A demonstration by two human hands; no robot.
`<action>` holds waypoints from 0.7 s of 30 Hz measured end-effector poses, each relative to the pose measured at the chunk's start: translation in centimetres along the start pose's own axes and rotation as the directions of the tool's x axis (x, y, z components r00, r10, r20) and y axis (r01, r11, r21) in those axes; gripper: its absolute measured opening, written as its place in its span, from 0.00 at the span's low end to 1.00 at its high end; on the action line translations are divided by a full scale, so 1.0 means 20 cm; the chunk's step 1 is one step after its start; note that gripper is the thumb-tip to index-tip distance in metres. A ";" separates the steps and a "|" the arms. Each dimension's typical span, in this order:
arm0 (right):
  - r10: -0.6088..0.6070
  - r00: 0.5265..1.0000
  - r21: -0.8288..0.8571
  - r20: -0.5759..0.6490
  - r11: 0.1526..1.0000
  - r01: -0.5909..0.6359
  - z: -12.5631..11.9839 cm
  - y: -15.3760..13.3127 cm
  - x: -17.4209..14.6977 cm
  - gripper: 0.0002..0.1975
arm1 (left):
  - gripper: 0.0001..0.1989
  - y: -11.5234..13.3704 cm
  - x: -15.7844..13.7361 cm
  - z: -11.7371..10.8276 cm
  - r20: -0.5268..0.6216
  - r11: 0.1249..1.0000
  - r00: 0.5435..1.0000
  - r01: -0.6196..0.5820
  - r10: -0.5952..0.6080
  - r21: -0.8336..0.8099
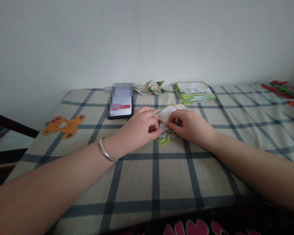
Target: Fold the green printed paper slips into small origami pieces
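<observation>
Along the bottom edge of the frame, dark cloth (197, 227) with pink shapes shows in front of the checked tablecloth (137, 182). Left of centre, a silver bracelet (105, 150) circles the left wrist.

In the middle of the frame, the left hand (143, 125) and right hand (188, 125) come together over a green-and-white printed paper (166, 139) above the tablecloth. The right hand's thumb and forefinger pinch it; the left hand's fingers curl in from the other side, grasping its edge with the thumb. Printed sheets (166, 113) reach out just beyond the fingertips; whether they join the held piece I cannot tell.

I take the step to be folding or creasing, as 2 sets of fingertips work 1 small area. The next move probably calls for the left hand to steady the edge while the right presses the crease flat; slack fingers could let it spring open.

Farther off, a bear figure (65, 126) lies at left and a phone (120, 112) left of centre. Beyond, pointed folded pieces (150, 88) sit at upper centre, with a stack of leaflets (193, 89) to their right, near the wall (147, 39).
</observation>
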State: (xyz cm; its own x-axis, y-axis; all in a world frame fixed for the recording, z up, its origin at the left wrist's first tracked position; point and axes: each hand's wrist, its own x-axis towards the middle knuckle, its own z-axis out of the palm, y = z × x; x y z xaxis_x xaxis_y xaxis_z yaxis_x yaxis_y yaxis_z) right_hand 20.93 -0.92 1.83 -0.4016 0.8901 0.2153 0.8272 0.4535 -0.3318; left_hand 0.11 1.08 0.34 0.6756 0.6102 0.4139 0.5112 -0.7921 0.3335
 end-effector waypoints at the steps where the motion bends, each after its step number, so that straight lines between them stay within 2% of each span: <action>1: 0.000 1.000 -0.016 0.009 1.000 0.000 0.00 0.00 0.00 0.09 | 0.10 0.00 0.00 0.00 0.008 1.000 1.000 0.006 -0.006 0.000; 6: 0.030 0.998 -0.042 0.052 0.999 -0.027 -0.01 -0.01 0.03 0.09 | 0.11 0.00 0.00 -0.02 -0.014 0.997 0.997 0.073 -0.073 -0.005; 14: 0.053 0.998 -0.095 0.044 0.994 -0.049 0.01 -0.02 0.03 0.09 | 0.09 -0.01 -0.02 0.00 -0.054 0.998 0.997 0.054 -0.052 0.031; 21: 0.042 0.999 -0.146 0.030 0.989 -0.038 0.02 -0.03 0.03 0.08 | 0.06 0.00 -0.01 -0.01 -0.002 0.998 0.999 0.054 -0.054 0.037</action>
State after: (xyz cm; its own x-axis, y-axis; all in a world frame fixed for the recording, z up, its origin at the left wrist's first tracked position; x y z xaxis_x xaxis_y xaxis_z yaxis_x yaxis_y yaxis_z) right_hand 20.01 -0.65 1.81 -0.3777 0.9095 0.1736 0.8902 0.4083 -0.2021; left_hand -0.19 0.96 0.33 0.6458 0.6521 0.3971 0.5664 -0.7580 0.3235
